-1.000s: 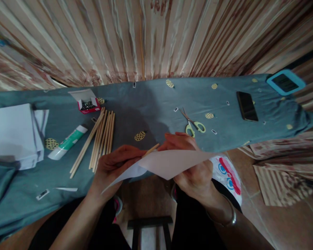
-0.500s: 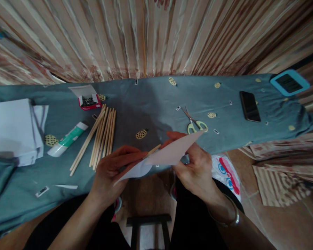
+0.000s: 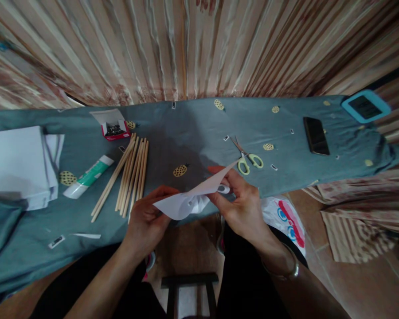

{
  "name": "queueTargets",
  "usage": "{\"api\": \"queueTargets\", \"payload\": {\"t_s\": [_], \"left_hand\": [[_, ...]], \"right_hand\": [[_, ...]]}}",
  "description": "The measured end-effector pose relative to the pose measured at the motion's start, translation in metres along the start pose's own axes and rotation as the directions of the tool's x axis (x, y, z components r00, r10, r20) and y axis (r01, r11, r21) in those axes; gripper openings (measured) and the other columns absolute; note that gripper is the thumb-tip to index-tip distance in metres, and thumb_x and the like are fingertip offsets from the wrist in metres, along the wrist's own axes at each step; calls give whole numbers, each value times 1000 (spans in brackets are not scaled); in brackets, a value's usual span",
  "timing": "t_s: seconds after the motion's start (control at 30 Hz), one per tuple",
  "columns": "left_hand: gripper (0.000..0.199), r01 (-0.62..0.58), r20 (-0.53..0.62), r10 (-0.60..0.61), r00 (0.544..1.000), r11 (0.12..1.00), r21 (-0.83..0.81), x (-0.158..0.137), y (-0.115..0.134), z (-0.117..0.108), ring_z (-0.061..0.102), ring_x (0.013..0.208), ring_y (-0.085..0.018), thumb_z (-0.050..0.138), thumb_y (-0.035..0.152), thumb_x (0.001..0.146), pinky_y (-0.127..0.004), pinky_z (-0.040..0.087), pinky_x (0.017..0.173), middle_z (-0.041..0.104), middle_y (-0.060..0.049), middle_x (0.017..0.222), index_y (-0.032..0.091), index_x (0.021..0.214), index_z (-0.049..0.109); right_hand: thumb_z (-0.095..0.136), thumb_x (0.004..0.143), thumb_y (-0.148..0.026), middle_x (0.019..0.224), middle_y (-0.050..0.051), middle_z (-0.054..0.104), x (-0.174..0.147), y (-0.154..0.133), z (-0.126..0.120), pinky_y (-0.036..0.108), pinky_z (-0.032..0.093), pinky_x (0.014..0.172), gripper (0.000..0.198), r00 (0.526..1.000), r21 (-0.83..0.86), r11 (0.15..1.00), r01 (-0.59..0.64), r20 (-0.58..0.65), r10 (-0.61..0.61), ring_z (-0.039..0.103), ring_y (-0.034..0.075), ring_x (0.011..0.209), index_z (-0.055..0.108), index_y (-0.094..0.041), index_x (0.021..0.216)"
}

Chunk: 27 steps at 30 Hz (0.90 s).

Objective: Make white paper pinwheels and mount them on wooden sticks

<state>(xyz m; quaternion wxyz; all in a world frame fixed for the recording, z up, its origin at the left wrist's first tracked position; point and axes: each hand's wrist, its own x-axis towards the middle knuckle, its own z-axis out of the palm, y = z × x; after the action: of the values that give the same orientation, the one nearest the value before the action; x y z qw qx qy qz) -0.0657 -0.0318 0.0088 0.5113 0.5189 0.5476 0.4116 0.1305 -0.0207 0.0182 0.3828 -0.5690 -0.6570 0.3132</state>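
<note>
A curled piece of white paper (image 3: 179, 206) is held between my two hands, over the table's near edge. My left hand (image 3: 149, 217) pinches its left side, fingers partly hidden behind the sheet. On the right, my right hand (image 3: 237, 197) grips the paper with thumb and fingers, and a rolled white loop shows beside those fingers. The wooden stick seen at the paper earlier is mostly hidden now. Just beyond my right hand lie scissors (image 3: 249, 161) with pale green handles. Several wooden sticks (image 3: 138, 173) rest left of the paper.
A glue tube (image 3: 89, 176), an open red box (image 3: 115, 130) of small dark metal pieces and a stack of white paper (image 3: 16, 164) occupy the left. A phone (image 3: 315, 136) and a blue-framed device (image 3: 365, 106) lie at the right. A curtain (image 3: 193, 48) hangs behind the table.
The paper has tilted and curled, showing a folded underside. My right hand has shifted slightly left, uncovering more of the scissors. The stick at the paper has mostly gone from sight.
</note>
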Motion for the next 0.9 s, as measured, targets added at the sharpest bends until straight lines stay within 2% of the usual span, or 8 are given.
{"api": "queueTargets", "payload": {"t_s": [0.13, 0.33, 0.47, 0.67, 0.9], "left_hand": [[6, -29, 2, 29, 1000, 998, -47, 1, -5, 2, 66, 65, -17, 71, 23, 70, -24, 50, 59, 72, -3, 76, 20, 72, 76], [10, -52, -40, 50, 998, 996, -66, 3, -8, 4, 62, 63, -17, 78, 31, 67, -26, 51, 63, 70, -1, 68, 21, 64, 75], [5, -20, -25, 18, 1000, 995, -98, 4, -10, 2, 62, 62, -17, 74, 25, 67, -25, 50, 60, 70, -2, 70, 21, 66, 76], [9, 24, -18, -26, 1000, 994, -109, 8, -7, 0, 64, 64, -18, 72, 21, 64, -24, 47, 56, 71, -3, 72, 21, 71, 78], [13, 21, 15, -20, 1000, 996, -92, 7, -10, -3, 65, 69, -18, 73, 23, 66, -25, 47, 59, 72, -3, 79, 26, 76, 80]], "right_hand": [[69, 82, -24, 92, -1, 75, 2, 1, 1, 42, 52, 95, 35, 998, 59, 996, -63, 26, 62, 69, 20, 95, 63, -26, 116], [72, 80, -28, 96, 1, 75, 5, 6, 4, 43, 52, 92, 38, 990, 138, 981, -134, 71, 125, 69, 21, 92, 63, -26, 116], [71, 79, -25, 95, 0, 74, 8, 6, 4, 43, 52, 93, 38, 991, 123, 984, -127, 64, 120, 69, 21, 93, 64, -27, 116], [68, 81, -20, 109, 3, 74, 11, 7, 6, 44, 53, 96, 41, 991, 168, 982, -90, 116, 71, 69, 21, 100, 62, -27, 120], [67, 81, -17, 101, 1, 76, 11, 15, 10, 44, 55, 95, 39, 985, 235, 966, -106, 156, 71, 71, 21, 98, 62, -28, 119]]}}
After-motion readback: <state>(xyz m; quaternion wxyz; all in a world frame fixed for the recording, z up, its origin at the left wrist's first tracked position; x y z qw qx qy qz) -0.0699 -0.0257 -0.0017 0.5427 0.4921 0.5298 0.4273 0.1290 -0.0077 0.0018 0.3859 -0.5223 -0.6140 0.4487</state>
